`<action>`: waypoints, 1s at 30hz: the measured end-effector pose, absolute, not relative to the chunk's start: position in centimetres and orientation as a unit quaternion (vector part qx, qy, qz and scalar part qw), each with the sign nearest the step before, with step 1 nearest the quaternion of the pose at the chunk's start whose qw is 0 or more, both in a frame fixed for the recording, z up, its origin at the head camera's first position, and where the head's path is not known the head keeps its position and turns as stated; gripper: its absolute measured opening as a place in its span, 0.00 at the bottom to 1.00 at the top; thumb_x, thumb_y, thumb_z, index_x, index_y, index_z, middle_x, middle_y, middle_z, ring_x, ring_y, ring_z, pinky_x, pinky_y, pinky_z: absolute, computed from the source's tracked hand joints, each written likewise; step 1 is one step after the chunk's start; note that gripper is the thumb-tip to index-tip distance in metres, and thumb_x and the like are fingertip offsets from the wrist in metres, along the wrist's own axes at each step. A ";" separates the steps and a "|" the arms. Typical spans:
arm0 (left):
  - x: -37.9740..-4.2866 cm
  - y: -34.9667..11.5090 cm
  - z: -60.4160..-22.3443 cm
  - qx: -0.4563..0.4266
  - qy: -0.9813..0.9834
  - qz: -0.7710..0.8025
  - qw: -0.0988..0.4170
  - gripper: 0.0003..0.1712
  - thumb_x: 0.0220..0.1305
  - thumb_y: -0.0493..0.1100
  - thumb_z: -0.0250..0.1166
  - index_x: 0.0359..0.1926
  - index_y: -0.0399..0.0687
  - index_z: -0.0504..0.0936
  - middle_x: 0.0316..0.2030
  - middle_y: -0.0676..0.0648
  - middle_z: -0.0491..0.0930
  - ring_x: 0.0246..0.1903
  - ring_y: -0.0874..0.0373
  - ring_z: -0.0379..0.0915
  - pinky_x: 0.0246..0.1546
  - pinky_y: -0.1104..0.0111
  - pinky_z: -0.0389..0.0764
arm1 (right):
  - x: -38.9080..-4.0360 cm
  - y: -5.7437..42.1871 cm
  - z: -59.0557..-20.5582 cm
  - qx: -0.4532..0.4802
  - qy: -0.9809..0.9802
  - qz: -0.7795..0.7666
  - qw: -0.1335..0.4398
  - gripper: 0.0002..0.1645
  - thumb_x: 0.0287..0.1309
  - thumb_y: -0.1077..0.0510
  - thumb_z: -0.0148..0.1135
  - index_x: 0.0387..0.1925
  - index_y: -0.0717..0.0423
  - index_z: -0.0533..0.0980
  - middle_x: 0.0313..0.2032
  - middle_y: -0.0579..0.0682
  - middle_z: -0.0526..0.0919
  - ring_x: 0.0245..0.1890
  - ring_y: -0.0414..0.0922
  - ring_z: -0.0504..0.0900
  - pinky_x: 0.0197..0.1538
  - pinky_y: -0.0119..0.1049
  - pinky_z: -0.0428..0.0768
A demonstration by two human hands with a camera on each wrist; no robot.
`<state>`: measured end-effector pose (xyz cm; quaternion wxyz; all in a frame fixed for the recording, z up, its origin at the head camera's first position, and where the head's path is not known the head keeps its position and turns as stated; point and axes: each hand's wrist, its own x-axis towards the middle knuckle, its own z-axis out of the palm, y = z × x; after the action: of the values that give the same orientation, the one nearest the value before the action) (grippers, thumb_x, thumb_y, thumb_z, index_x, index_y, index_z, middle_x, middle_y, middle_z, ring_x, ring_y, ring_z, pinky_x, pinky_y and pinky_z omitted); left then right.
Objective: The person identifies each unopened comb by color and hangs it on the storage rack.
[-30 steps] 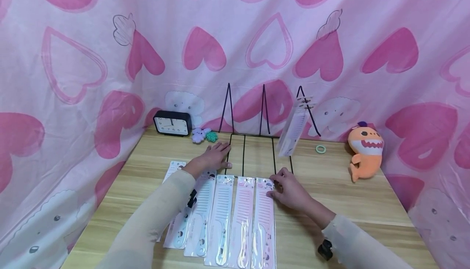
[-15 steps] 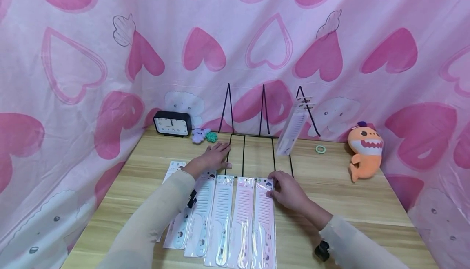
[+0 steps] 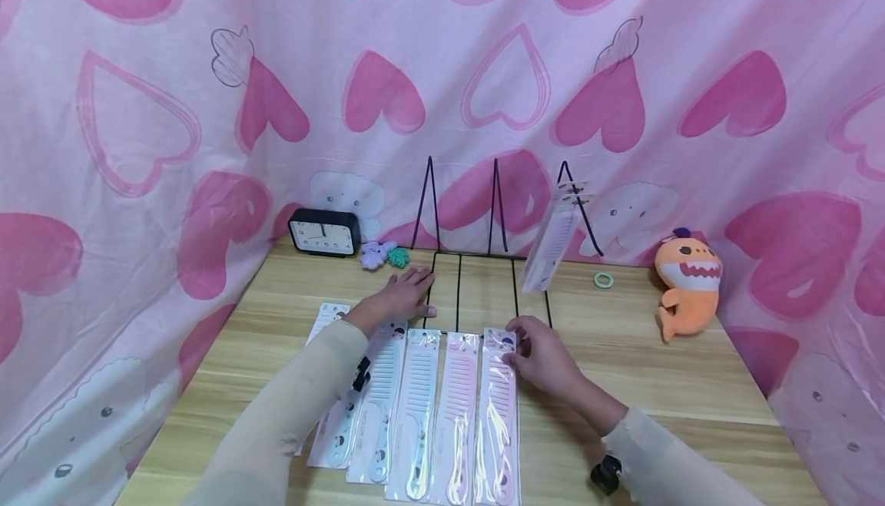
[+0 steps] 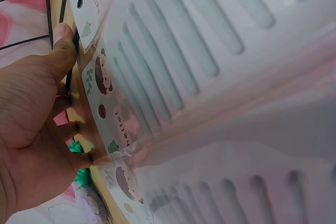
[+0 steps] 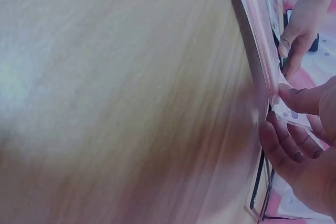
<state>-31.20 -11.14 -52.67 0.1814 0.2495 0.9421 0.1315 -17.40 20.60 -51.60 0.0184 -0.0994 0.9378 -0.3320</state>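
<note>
Packaged combs in clear sleeves lie fanned side by side at the front of the wooden table. The rightmost is a pink comb (image 3: pixel 498 406); my right hand (image 3: pixel 546 356) pinches its card top between thumb and fingers, and that end is raised a little. Beside it lies another pink comb (image 3: pixel 457 414), then pale blue ones such as this comb (image 3: pixel 419 406). My left hand (image 3: pixel 404 296), fingers extended, rests at the left side of the black wire rack's base (image 3: pixel 459 291). In the left wrist view, its fingertips reach down just beyond the card tops.
On the rack's right prong hang packaged combs (image 3: pixel 551 241); its left prong (image 3: pixel 429 199) and middle prong (image 3: pixel 496 203) stand bare. Behind are a black clock (image 3: pixel 324 232), a purple toy (image 3: pixel 376 255) and a green ball (image 3: pixel 399 257). At right sit a green ring (image 3: pixel 604 280) and an orange shark plush (image 3: pixel 687 283).
My right hand has taken hold of the rightmost pink comb's card top, and that end has risen slightly. The hanging combs have swung a little. The left hand has stayed in place.
</note>
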 end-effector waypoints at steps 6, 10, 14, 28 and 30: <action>-32.3 -11.3 -54.2 0.246 0.940 0.146 0.184 0.54 0.81 0.68 0.61 0.91 0.49 0.48 0.92 0.45 0.41 0.91 0.39 0.32 0.88 0.32 0.37 | -17.2 20.7 -51.0 -0.099 0.917 -0.387 0.011 0.31 0.61 0.69 0.80 0.62 0.53 0.79 0.45 0.50 0.83 0.42 0.43 0.82 0.44 0.32 0.86; -31.9 -11.2 -53.6 0.244 0.940 0.144 0.188 0.53 0.82 0.64 0.62 0.91 0.48 0.48 0.92 0.45 0.41 0.91 0.39 0.31 0.88 0.33 0.35 | -17.2 20.8 -50.5 -0.088 0.899 -0.430 0.006 0.30 0.62 0.70 0.78 0.63 0.53 0.79 0.47 0.52 0.82 0.45 0.45 0.83 0.51 0.33 0.89; -32.0 -11.2 -53.7 0.243 0.940 0.147 0.189 0.53 0.82 0.65 0.62 0.91 0.48 0.47 0.92 0.46 0.40 0.91 0.40 0.29 0.88 0.34 0.34 | -17.2 21.0 -50.1 -0.074 0.879 -0.470 0.005 0.31 0.63 0.73 0.76 0.64 0.52 0.79 0.49 0.54 0.82 0.47 0.47 0.84 0.53 0.31 0.90; -32.9 -11.4 -55.0 0.248 0.938 0.156 0.185 0.54 0.81 0.67 0.62 0.91 0.50 0.47 0.92 0.46 0.41 0.91 0.40 0.30 0.88 0.33 0.35 | -17.3 21.3 -46.3 -0.076 0.852 -0.515 -0.057 0.25 0.71 0.72 0.69 0.64 0.52 0.83 0.48 0.58 0.86 0.47 0.49 0.83 0.46 0.29 0.87; -32.9 -11.5 -55.0 0.253 0.938 0.154 0.180 0.54 0.80 0.67 0.62 0.91 0.49 0.48 0.92 0.45 0.41 0.91 0.39 0.31 0.87 0.32 0.36 | -17.3 21.3 -45.3 -0.077 0.845 -0.526 -0.065 0.25 0.71 0.71 0.69 0.65 0.52 0.83 0.49 0.59 0.86 0.47 0.50 0.83 0.45 0.28 0.87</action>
<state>-32.88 -11.50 -55.05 0.1797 0.2532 0.9380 0.1543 -17.30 21.27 -45.33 -0.0649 -0.0772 0.8448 -0.5255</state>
